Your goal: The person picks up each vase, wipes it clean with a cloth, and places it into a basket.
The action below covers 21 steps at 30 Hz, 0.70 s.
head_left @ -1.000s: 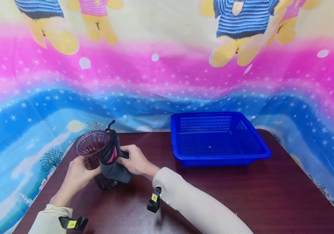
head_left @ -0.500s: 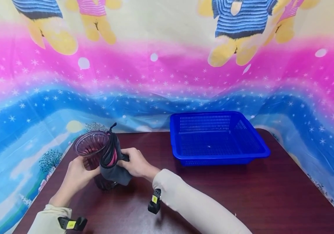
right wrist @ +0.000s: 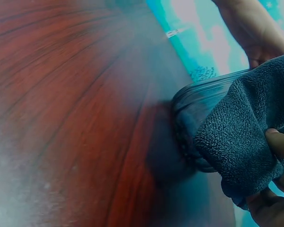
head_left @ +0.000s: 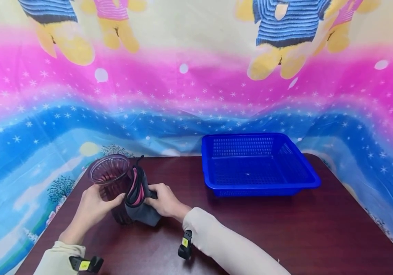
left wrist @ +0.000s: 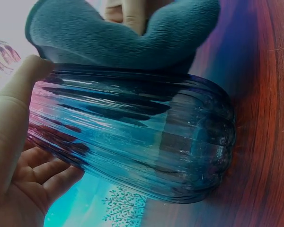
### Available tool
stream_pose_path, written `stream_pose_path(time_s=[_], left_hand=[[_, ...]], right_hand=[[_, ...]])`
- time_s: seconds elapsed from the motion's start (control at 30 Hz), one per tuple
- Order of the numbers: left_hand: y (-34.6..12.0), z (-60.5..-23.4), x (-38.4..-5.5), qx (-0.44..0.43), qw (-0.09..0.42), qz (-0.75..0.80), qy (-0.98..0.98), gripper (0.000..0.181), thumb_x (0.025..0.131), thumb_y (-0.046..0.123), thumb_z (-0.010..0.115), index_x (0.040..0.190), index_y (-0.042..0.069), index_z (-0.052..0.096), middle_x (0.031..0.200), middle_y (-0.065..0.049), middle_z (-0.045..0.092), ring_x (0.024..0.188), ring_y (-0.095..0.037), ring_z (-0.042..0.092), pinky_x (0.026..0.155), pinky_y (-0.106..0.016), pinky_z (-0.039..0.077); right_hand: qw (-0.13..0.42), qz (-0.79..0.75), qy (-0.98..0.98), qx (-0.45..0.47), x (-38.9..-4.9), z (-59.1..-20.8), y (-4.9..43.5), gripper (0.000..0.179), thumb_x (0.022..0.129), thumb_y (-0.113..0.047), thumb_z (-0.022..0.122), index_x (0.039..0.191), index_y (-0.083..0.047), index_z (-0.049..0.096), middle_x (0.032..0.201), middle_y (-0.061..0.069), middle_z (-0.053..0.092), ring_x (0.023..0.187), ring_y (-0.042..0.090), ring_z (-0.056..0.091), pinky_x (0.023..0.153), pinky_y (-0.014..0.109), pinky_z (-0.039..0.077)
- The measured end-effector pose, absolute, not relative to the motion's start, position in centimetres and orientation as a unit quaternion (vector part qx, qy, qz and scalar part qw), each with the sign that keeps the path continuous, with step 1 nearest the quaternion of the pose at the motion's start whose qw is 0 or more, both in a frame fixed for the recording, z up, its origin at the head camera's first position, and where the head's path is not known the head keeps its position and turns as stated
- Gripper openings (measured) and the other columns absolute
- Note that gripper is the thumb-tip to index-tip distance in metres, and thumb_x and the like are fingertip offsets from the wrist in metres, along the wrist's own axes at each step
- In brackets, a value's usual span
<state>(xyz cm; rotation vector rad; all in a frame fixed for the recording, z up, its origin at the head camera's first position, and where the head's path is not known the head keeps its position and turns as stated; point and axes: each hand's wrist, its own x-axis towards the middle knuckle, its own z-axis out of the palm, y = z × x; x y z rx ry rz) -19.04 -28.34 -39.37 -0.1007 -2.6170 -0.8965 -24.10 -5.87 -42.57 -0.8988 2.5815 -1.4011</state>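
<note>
A ribbed, purple-tinted glass vase (head_left: 109, 172) with a flared rim stands at the left of the table. My left hand (head_left: 94, 205) grips it below the rim, thumb on the near side and fingers behind. My right hand (head_left: 164, 199) pinches a folded grey cloth (head_left: 144, 214) with dark edging and pink inner folds. The cloth lies along the vase's right side. In the left wrist view, the plush cloth (left wrist: 123, 40) runs along the clear ribbed wall of the vase (left wrist: 132, 137). Some right fingers are hidden behind the cloth.
A blue plastic basket (head_left: 258, 187) with perforated walls sits at the back right of the dark red wooden table (head_left: 285, 233). A patterned curtain (head_left: 169, 95) hangs behind the table and down both sides.
My right hand and the cloth have moved down and to the right along the vase, uncovering more of its upper side. My left hand keeps its grip and the vase stays in place.
</note>
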Motion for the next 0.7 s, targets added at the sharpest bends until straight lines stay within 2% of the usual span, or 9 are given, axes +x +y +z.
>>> stream_pose_path(time_s=[0.27, 0.5, 0.7], left_hand=[[-28.3, -39.4, -19.0, -0.029, 0.187, -0.318, -0.929, 0.053, 0.083, 0.033, 0.081, 0.119, -0.002, 0.064, 0.108, -0.028, 0.074, 0.098, -0.04, 0.073, 0.077, -0.039, 0.056], [-28.2, -39.4, -19.0, -0.03, 0.19, -0.317, -0.929, 0.053, 0.083, 0.034, 0.081, 0.118, -0.003, 0.064, 0.107, -0.027, 0.074, 0.097, -0.04, 0.073, 0.077, -0.042, 0.055], [-28.2, -39.5, -19.0, -0.03, 0.189, -0.317, -0.929, 0.053, 0.083, 0.033, 0.081, 0.118, -0.003, 0.064, 0.107, -0.027, 0.074, 0.097, -0.04, 0.073, 0.078, -0.043, 0.056]], right_hand=[[0.023, -0.43, 0.856, -0.286, -24.0, -44.3, -5.6, 0.021, 0.091, -0.014, 0.073, 0.112, -0.014, 0.076, 0.104, -0.003, 0.077, 0.087, -0.003, 0.058, 0.076, 0.012, 0.046], [0.032, -0.433, 0.856, -0.28, -23.9, -45.1, -5.5, 0.013, 0.09, -0.012, 0.074, 0.103, -0.012, 0.077, 0.092, -0.002, 0.076, 0.078, -0.003, 0.054, 0.072, 0.013, 0.045], [0.028, -0.424, 0.861, -0.279, -23.8, -45.5, -5.5, 0.015, 0.089, -0.013, 0.075, 0.104, -0.012, 0.077, 0.092, -0.001, 0.076, 0.08, 0.0, 0.057, 0.074, 0.013, 0.046]])
